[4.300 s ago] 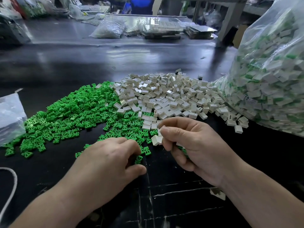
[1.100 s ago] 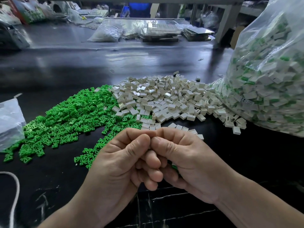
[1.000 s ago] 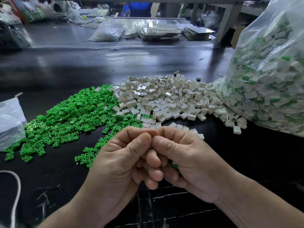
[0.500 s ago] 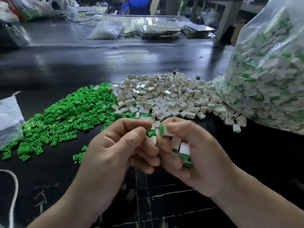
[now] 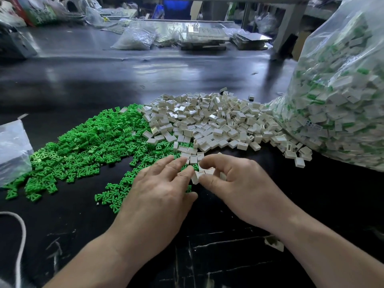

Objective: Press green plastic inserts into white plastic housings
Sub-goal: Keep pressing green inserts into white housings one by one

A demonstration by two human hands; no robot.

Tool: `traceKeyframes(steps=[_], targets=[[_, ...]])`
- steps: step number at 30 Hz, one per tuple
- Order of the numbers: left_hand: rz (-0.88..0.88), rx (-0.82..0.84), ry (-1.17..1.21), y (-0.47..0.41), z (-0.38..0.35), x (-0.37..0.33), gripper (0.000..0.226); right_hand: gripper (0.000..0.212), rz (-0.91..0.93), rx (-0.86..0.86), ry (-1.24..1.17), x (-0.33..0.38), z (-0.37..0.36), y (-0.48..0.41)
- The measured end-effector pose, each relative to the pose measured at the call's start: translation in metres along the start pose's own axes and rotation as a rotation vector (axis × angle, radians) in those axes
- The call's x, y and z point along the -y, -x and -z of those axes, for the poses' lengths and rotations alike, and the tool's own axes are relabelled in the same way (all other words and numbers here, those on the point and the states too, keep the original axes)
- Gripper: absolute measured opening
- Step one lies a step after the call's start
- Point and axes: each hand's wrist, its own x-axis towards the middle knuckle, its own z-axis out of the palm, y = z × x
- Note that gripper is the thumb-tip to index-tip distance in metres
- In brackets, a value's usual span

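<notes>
White housings (image 5: pixel 204 173) are pinched between thumb and curled fingers of the right hand (image 5: pixel 239 188); green inserts (image 5: pixel 93 142) are touched by the left hand (image 5: pixel 160 190), laid flat, fingers nearly straight. Bare tabletop (image 5: pixel 83 215) is left nearer; the right side is bounded by a filled bag (image 5: pixel 342 100).

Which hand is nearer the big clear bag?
Right. The right hand, pinching white housings, sits left of the bag; the left hand lies farther left, over the green inserts.
</notes>
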Motion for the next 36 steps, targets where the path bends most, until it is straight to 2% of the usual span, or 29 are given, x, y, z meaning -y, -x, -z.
traceKeyframes(steps=[3,7,10,15,17,21,24,26,29,32,36], targets=[[-0.047,-0.034,0.008,-0.003,-0.001,-0.005,0.048,0.021,-0.007,0.02,0.081,-0.001,-0.008,-0.003],[-0.114,-0.091,0.032,-0.003,0.002,-0.007,0.025,0.013,0.038,0.054,0.303,-0.001,-0.011,-0.003],[-0.118,-0.121,0.05,-0.003,0.001,-0.005,0.017,0.016,0.038,0.074,0.324,0.002,-0.011,-0.001],[0.026,-0.095,0.04,-0.002,0.008,0.001,0.033,0.018,0.05,0.086,0.328,0.006,-0.007,0.003],[0.071,-0.056,-0.003,0.0,0.012,0.007,0.032,0.02,0.067,0.097,0.334,0.006,-0.006,0.004],[0.053,-0.022,-0.053,0.0,0.011,0.01,0.024,0.03,0.083,0.165,0.375,0.01,-0.005,0.004],[0.053,-0.018,-0.046,-0.002,0.011,0.009,0.019,0.028,0.081,0.16,0.385,0.011,-0.005,0.005],[0.054,-0.032,-0.028,-0.002,0.01,0.01,0.022,0.023,0.105,0.132,0.397,0.011,-0.006,0.006],[0.024,-0.06,-0.024,0.0,0.011,0.01,0.03,0.027,0.134,0.107,0.422,0.009,-0.006,0.006],[0.103,-0.132,0.22,0.001,0.017,0.008,0.035,0.024,0.076,0.125,0.263,0.007,-0.002,0.005],[0.252,-0.161,0.786,0.005,0.021,0.004,0.018,0.018,-0.107,0.222,-0.393,0.011,0.007,0.005]])
